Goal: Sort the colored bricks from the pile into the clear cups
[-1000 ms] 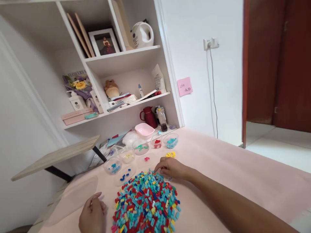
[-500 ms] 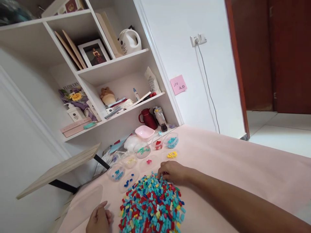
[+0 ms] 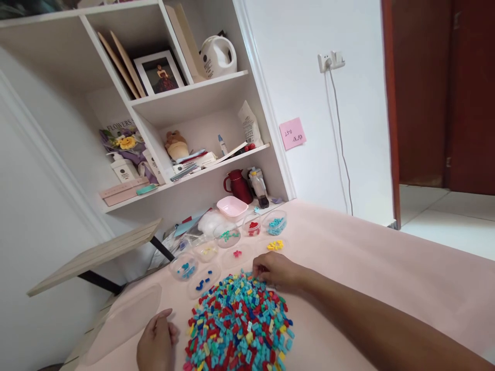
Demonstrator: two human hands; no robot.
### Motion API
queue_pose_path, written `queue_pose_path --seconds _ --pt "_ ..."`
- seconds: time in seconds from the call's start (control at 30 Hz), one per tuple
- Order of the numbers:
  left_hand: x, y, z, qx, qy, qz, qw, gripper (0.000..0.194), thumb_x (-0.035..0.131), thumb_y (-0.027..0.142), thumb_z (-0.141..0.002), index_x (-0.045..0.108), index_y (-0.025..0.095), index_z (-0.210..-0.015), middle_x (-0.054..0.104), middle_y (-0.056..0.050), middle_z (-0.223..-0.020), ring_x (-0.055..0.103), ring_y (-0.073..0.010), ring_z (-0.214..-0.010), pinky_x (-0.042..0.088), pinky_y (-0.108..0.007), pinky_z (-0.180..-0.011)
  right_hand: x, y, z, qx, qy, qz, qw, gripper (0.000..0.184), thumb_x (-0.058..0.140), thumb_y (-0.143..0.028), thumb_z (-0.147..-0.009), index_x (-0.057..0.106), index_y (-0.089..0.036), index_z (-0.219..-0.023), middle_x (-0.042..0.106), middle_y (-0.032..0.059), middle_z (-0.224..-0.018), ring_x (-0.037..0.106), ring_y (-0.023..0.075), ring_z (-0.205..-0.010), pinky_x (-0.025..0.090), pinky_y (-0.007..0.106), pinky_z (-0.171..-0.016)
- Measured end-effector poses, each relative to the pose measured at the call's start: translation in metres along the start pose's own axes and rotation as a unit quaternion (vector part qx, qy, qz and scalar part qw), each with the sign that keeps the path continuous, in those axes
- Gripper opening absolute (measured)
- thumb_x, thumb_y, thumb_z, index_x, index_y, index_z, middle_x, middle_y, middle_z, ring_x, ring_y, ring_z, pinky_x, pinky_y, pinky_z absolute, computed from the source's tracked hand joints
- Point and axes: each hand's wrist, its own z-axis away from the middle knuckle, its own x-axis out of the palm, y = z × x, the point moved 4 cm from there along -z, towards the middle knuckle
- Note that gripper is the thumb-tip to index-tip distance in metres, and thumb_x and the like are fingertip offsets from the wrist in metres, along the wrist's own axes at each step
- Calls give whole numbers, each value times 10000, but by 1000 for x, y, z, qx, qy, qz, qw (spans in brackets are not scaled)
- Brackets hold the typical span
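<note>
A big pile of small coloured blocks (image 3: 238, 322) in red, turquoise, yellow, green and blue lies on a pale pink cloth (image 3: 367, 268). My right hand (image 3: 275, 270) rests at the pile's far edge, fingers curled and pinched down among the blocks; what they hold is hidden. My left hand (image 3: 155, 342) lies loosely curled on the cloth left of the pile, next to a clear plastic lid (image 3: 124, 322). Beyond the pile stand several small clear dishes (image 3: 227, 236) with sorted blocks, and a yellow cluster (image 3: 274, 245) lies on the cloth.
A white shelf unit (image 3: 193, 98) behind holds a framed photo, a jug, bottles, a red flask and a pink bowl (image 3: 232, 207). A wooden board on black legs (image 3: 96, 253) juts out at left. A cable hangs from a wall socket (image 3: 331, 61); a door opening is at right.
The view has swung slightly to the side and back. My right hand stays at the pile's far edge, shifting a little; my left hand keeps its place by the lid.
</note>
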Motion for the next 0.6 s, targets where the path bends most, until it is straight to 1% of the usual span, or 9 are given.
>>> queue_pose_path --seconds 0.1,0.2,0.3,0.37,0.47,0.6 --pt "3 -5 0 -47 -38 24 998 389 509 469 -685 647 148 -858 526 47 -467 480 -130 -434 377 -279 -479 -4 5 -1 21 12 -131 991 124 646 -167 -704 695 -178 -817 627 -6 -686 542 129 -641 393 219 -586" --pt "3 -5 0 -64 -36 39 997 406 519 489 -662 634 153 -859 509 57 -466 463 -128 -439 362 -284 -496 -6 9 1 46 26 -257 965 119 639 -186 -702 690 -167 -808 612 -14 -656 538 119 -619 418 217 -581" --pt "2 -5 0 -67 -37 31 997 420 496 505 -663 630 161 -861 511 59 -465 465 -132 -441 367 -296 -520 -9 14 2 85 43 -327 940 127 666 -231 -682 689 -163 -787 613 -17 -631 538 110 -597 431 218 -570" --pt "1 -7 0 -74 -38 21 996 428 479 514 -670 632 169 -873 520 59 -470 473 -139 -446 372 -302 -532 -16 18 -2 110 68 -360 924 148 683 -259 -665 680 -159 -774 603 -19 -611 538 102 -578 431 211 -553" --pt "0 -9 0 -76 -36 10 996 421 464 507 -683 636 179 -884 529 59 -475 491 -148 -458 372 -303 -544 -38 26 -14 137 133 -386 902 175 700 -276 -640 667 -159 -766 602 -20 -618 539 89 -557 426 197 -527" --pt "1 -11 -1 -70 -34 3 997 398 466 486 -693 636 184 -888 537 55 -469 498 -150 -459 360 -293 -540 -81 36 -34 130 281 -337 889 147 685 -249 -668 674 -159 -784 615 -7 -638 554 97 -554 428 204 -511"
